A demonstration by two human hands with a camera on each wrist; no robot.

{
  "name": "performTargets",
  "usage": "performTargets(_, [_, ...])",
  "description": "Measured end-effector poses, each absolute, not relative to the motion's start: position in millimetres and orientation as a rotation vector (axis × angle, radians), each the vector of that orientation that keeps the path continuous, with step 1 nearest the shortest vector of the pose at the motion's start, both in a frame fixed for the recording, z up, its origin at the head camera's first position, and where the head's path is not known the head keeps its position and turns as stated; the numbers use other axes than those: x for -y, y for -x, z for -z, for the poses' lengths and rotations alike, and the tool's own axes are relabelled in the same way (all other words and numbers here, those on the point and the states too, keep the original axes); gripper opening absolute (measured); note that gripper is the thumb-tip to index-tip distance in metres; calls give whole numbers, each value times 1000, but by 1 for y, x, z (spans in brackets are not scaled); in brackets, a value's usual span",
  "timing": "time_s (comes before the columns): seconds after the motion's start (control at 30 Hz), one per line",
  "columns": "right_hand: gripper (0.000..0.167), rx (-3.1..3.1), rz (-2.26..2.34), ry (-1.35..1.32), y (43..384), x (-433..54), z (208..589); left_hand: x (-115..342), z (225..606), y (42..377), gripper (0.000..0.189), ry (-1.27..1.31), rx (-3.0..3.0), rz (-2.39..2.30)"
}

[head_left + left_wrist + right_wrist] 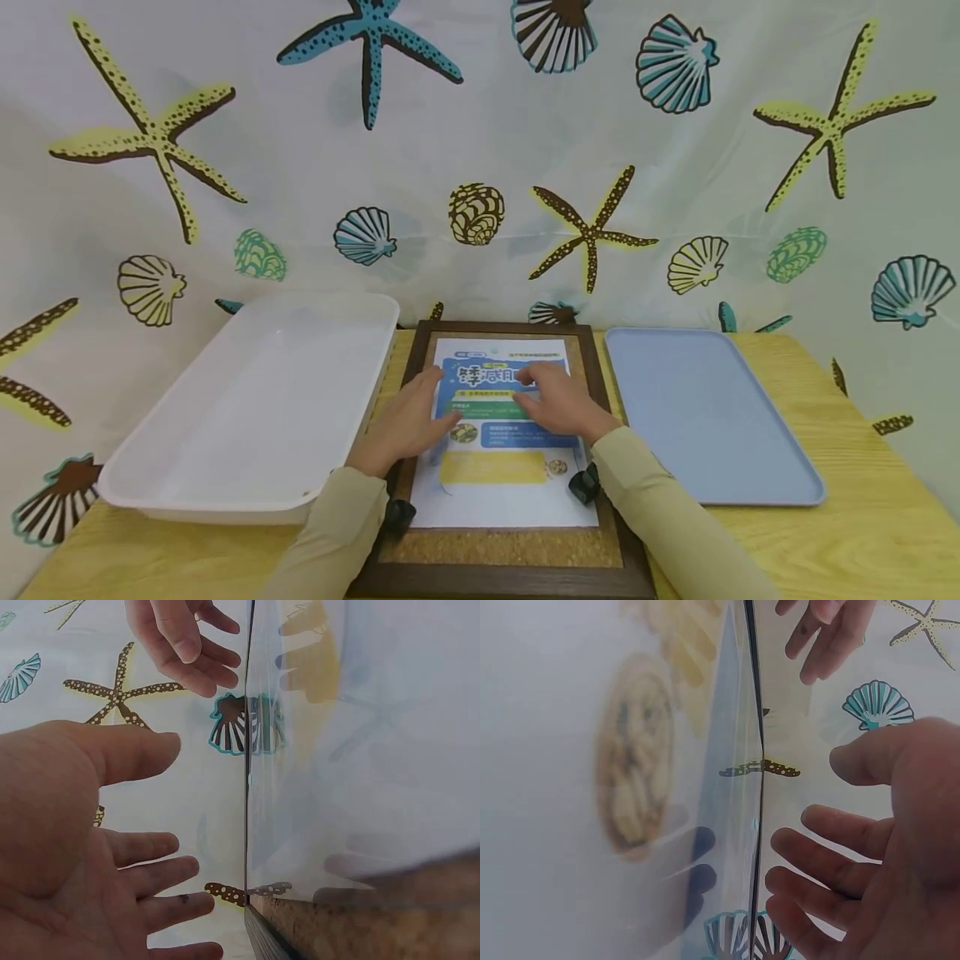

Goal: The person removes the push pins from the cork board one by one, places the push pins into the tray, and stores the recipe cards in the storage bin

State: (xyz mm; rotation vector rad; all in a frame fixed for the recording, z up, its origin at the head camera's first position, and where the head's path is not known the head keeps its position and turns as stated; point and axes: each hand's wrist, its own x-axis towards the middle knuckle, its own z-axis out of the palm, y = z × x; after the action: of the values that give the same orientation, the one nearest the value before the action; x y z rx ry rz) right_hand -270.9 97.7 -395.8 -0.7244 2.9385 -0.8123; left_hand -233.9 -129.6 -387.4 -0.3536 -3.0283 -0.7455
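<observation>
A printed sheet (517, 507) with blue, green and yellow panels lies on a cork board (502, 547) in a dark brown frame (498, 578). Its surface is glossy, mirroring fingers in both wrist views. Over the sheet's left edge my left hand (401, 423) hovers, fingers spread and relaxed, nothing in it. My right hand (562, 400) is above the upper right part of the sheet, fingers slightly bent and holding nothing. The right wrist view shows a gap between the right hand's fingers (810, 866) and their reflection.
A deep white tray (255, 400) stands left of the frame on the wooden table (885, 500). To the right lies a shallow blue tray (705, 417). Behind everything hangs a white curtain (450, 150) printed with starfish and shells.
</observation>
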Motion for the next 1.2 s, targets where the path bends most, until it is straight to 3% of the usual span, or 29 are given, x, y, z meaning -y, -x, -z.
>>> performTargets(0.27, [37,-2893,829,710,278,-91,396,128,390,248,65,319,2993,800])
performTargets(1.2, [38,-2899,669,646,313,-69,401,125,404,263,69,285,3019,1075])
